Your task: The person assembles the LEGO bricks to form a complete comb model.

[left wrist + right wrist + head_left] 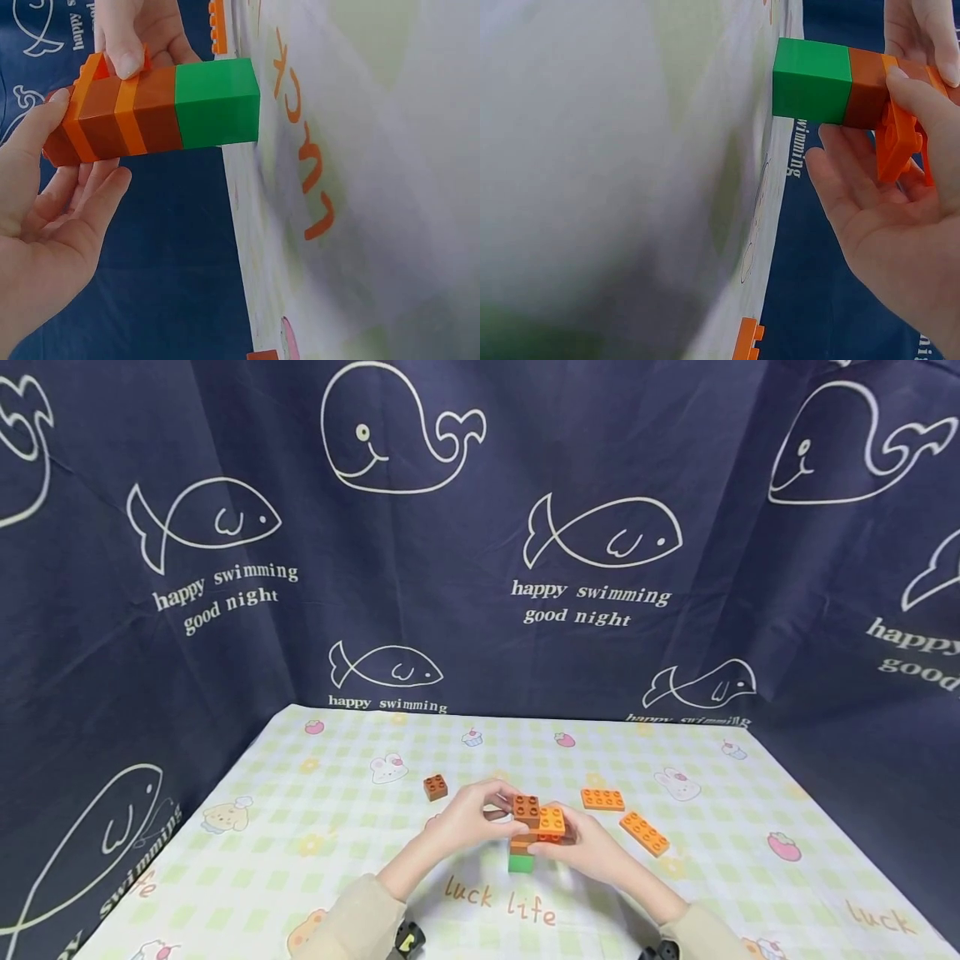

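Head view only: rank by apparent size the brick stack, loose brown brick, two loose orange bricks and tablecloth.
1. Tablecloth
2. Brick stack, partly hidden
3. Left orange brick and right orange brick: too alike to rank
4. Loose brown brick

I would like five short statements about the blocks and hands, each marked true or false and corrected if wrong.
1. The green block is the lowest part of the tower. True.
2. The loose brown block lies to the right of the tower. False: in the head view, it lies to the left.
3. Two loose orange bricks lie on the tablecloth. True.
4. The left hand touches nothing. False: it holds the tower near the top.
5. The right hand also touches the tower. True.
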`<action>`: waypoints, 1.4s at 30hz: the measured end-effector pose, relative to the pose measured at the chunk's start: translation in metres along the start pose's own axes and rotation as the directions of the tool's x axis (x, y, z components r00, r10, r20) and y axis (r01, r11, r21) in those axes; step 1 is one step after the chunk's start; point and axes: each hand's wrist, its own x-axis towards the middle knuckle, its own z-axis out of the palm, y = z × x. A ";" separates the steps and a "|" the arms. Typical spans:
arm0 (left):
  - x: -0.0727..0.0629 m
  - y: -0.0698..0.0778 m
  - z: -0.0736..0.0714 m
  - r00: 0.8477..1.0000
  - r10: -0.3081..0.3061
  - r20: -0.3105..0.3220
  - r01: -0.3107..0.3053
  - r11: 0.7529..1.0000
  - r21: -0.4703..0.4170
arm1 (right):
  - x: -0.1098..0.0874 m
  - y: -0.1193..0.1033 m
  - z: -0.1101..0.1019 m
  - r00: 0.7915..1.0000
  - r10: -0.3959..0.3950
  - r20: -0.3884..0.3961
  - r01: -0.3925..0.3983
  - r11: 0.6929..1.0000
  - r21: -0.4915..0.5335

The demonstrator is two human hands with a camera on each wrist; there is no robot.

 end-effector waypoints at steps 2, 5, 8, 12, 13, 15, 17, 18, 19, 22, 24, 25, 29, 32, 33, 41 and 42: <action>-0.001 -0.001 0.000 1.000 -0.004 -0.002 0.004 1.000 -0.001 | 0.000 -0.001 0.000 1.000 0.006 -0.002 -0.006 1.000 0.001; -0.001 -0.002 0.001 1.000 -0.003 -0.006 0.003 1.000 -0.002 | 0.001 -0.002 0.000 1.000 0.012 -0.006 -0.012 1.000 -0.004; 0.000 -0.003 0.001 1.000 -0.006 -0.005 0.006 1.000 -0.006 | 0.001 -0.003 0.000 1.000 0.012 -0.007 -0.012 1.000 -0.012; -0.001 -0.005 0.002 1.000 -0.006 -0.001 0.006 1.000 -0.018 | 0.002 -0.002 0.000 1.000 0.002 -0.005 -0.002 1.000 -0.018; 0.000 -0.005 0.002 1.000 -0.003 0.000 0.003 1.000 -0.017 | 0.002 -0.002 0.000 1.000 -0.003 -0.005 0.003 1.000 -0.020; 0.000 -0.004 0.002 1.000 0.003 0.003 -0.003 1.000 -0.008 | 0.001 -0.002 0.000 1.000 -0.010 -0.003 0.010 1.000 -0.018; -0.001 -0.004 0.003 1.000 0.008 0.004 -0.008 1.000 0.002 | 0.001 -0.002 0.000 1.000 -0.015 0.004 0.015 1.000 -0.011; -0.001 -0.004 0.003 1.000 0.009 0.003 -0.009 1.000 0.007 | 0.001 -0.002 0.000 1.000 -0.014 0.006 0.014 1.000 -0.007; -0.001 -0.004 0.004 1.000 0.009 0.003 -0.009 1.000 0.017 | 0.000 -0.002 0.000 1.000 -0.011 0.009 0.011 1.000 -0.004; -0.001 -0.004 0.004 1.000 0.009 -0.001 -0.009 1.000 0.022 | 0.000 -0.003 -0.001 1.000 0.001 0.016 -0.001 1.000 0.002; -0.001 -0.004 0.004 1.000 0.009 -0.004 -0.009 1.000 0.022 | -0.001 -0.004 -0.002 1.000 0.013 0.017 -0.013 1.000 -0.007; -0.002 -0.004 0.003 1.000 0.009 -0.005 -0.009 1.000 0.020 | -0.001 -0.005 -0.002 1.000 0.016 0.017 -0.016 1.000 -0.015; -0.002 -0.004 0.004 1.000 -0.002 -0.008 0.002 1.000 0.002 | -0.002 -0.006 -0.004 1.000 0.009 0.019 -0.008 0.999 -0.044; -0.003 -0.005 0.004 1.000 -0.012 -0.009 0.012 1.000 -0.013 | -0.003 -0.005 -0.006 1.000 -0.013 0.020 0.014 0.998 -0.057; -0.003 -0.005 0.005 1.000 -0.015 -0.010 0.015 1.000 -0.019 | -0.003 -0.004 -0.006 1.000 -0.018 0.021 0.019 0.998 -0.065; -0.003 -0.005 0.004 1.000 -0.026 -0.008 0.026 0.999 -0.026 | -0.007 -0.003 -0.011 1.000 0.011 0.009 -0.010 0.993 -0.115; -0.002 -0.006 0.004 1.000 -0.023 -0.007 0.023 0.999 -0.022 | -0.007 -0.004 -0.012 1.000 0.019 0.005 -0.019 0.993 -0.120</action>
